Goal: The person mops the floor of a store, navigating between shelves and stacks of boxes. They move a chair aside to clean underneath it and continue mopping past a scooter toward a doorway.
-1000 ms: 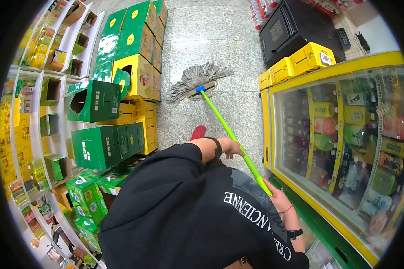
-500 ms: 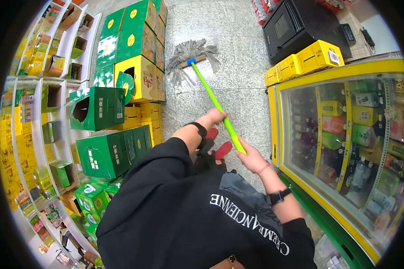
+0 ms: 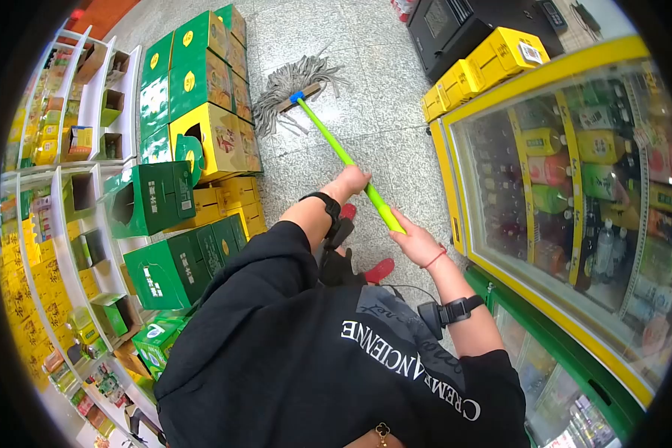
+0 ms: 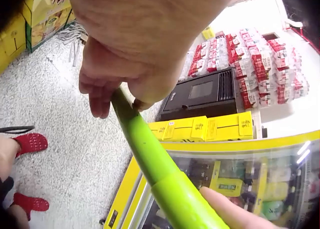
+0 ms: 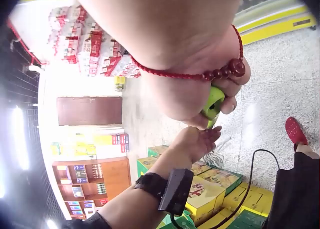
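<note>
Shirt, black, printed in white capitals reading CREME ANCIENNE, below the near end of the mop. The right hand, with a red cord bracelet at its wrist, curls its fingers round the near end of the mop's lime-green handle. Farther along the handle, the left hand likewise has its fingers wrapped round it. Red shoes stand on the floor just left of the mop's near end.

To the right of the mop, a yellow-framed display cooler holds rows of bottles; their labels are too small to read. To its left are dark green boxes bearing white Chinese characters, then a yellow box with red lettering and bright green boxes with yellow emblems. White shelving stands beyond these, farther left of the mop.

At the mop's far end, a blue joint meets grey strands spread on the speckled grey floor, whose tile seams show. Right of the strands, labelled yellow cartons sit along the cooler, with a black cabinet behind. Red-and-white packs are stacked beyond the mop, past the cabinet.
</note>
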The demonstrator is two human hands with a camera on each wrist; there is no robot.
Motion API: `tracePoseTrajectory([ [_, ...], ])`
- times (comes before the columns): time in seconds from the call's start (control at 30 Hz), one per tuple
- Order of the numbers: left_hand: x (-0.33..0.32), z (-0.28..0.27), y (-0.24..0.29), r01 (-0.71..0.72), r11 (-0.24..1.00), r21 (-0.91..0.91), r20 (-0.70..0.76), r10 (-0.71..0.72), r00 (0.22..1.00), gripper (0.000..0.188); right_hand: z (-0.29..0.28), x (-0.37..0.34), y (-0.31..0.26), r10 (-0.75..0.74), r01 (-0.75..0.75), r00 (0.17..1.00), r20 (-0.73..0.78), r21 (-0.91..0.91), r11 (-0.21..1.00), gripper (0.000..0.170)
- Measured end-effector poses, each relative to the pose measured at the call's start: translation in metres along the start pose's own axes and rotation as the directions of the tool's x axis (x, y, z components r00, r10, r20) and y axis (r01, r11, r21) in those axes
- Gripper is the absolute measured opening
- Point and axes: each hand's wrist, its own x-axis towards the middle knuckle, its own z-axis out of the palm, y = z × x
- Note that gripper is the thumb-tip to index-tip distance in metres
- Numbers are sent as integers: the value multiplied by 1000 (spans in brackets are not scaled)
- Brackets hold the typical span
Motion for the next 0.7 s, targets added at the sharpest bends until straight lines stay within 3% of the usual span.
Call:
tracePoseTrajectory([
  [0.1, -13, 57, 17, 31, 998, -61, -9, -32, 999, 45, 3, -42, 45, -20, 20, 999, -33, 8, 1000, 56],
  [0.23, -57, 132, 57, 40, 998, -54, 118, -33, 992, 44, 14, -123, 115, -66, 75, 992, -111, 82, 994, 56],
  [0.3, -77, 178, 72, -319, 890, 325, 306, 220, 926, 43, 22, -173, 145, 24, -14, 997, -77, 126, 992, 55],
  [0.37, -113, 214, 98, -409, 853, 324, 412, 262, 873, 44, 37, -217, 188, -17, 36, 989, -149, 129, 991, 54],
  [0.4, -97, 261, 84, -462, 846, 266, 501, 288, 816, 45, 37, -242, 195, 113, -99, 992, -64, 193, 976, 55],
  [0.43, -113, 277, 95, -388, 908, 159, 531, 253, 809, 44, 40, -266, 204, 235, -236, 971, 31, 244, 941, 55],
  [0.47, -127, 289, 105, -285, 952, 107, 559, 179, 809, 44, 47, -286, 220, 241, -240, 970, 27, 248, 939, 55],
  [0.5, -155, 282, 128, -175, 983, 59, 589, 107, 801, 45, 56, -305, 239, 162, -146, 986, -47, 250, 957, 55],
  [0.53, -158, 298, 128, -179, 982, 59, 591, 110, 799, 45, 65, -320, 253, 80, -49, 990, -120, 243, 969, 56],
  [0.57, -157, 317, 121, -132, 991, -30, 652, 120, 749, 46, 73, -333, 265, 81, -50, 989, -120, 243, 969, 56],
  [0.6, -159, 326, 121, -74, 990, -116, 706, 135, 695, 48, 77, -344, 271, -4, 50, 981, -195, 228, 972, 56],
  [0.63, -160, 332, 121, -76, 990, -116, 706, 136, 696, 48, 80, -350, 275, -90, 149, 958, -272, 203, 968, 56],
  [0.7, -163, 333, 128, -40, 993, -109, 731, 107, 673, 53, 77, -354, 276, -72, 135, 960, -272, 221, 966, 56],
])
